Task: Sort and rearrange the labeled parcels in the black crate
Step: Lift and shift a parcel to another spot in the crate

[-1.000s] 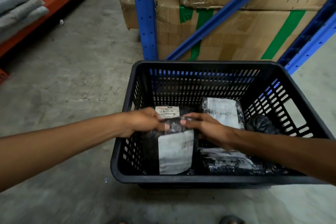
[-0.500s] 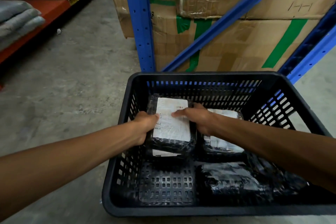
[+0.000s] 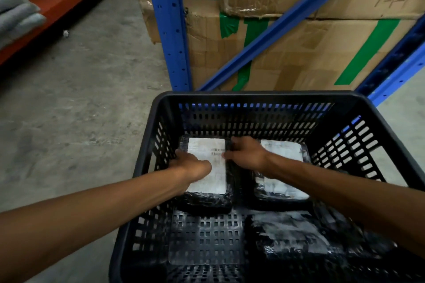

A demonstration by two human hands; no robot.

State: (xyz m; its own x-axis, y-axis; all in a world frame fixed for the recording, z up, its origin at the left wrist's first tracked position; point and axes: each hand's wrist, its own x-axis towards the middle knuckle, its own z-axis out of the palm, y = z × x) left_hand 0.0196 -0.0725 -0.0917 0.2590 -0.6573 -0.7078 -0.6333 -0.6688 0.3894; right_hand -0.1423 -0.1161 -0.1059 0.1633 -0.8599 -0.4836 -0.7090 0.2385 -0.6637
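The black slatted crate (image 3: 257,99) stands on the concrete floor in front of me. A black-wrapped parcel with a white label (image 3: 208,181) lies flat in its far left corner. My left hand (image 3: 192,165) grips that parcel's left edge and my right hand (image 3: 247,154) holds its right edge. A second labeled parcel (image 3: 282,190) lies beside it at the far right, partly under my right forearm. A third black-wrapped parcel (image 3: 296,239) sits at the near right. The near left of the crate floor (image 3: 204,239) is bare.
Blue racking posts (image 3: 169,27) and taped cardboard boxes (image 3: 299,53) stand right behind the crate. An orange shelf (image 3: 53,4) with folded grey cloth (image 3: 16,16) runs along the left. Concrete floor (image 3: 76,110) stretches to the left of the crate.
The parcel stood on edge at the near left a second ago. Both hands have carried it to the far left corner and laid it flat, label up.
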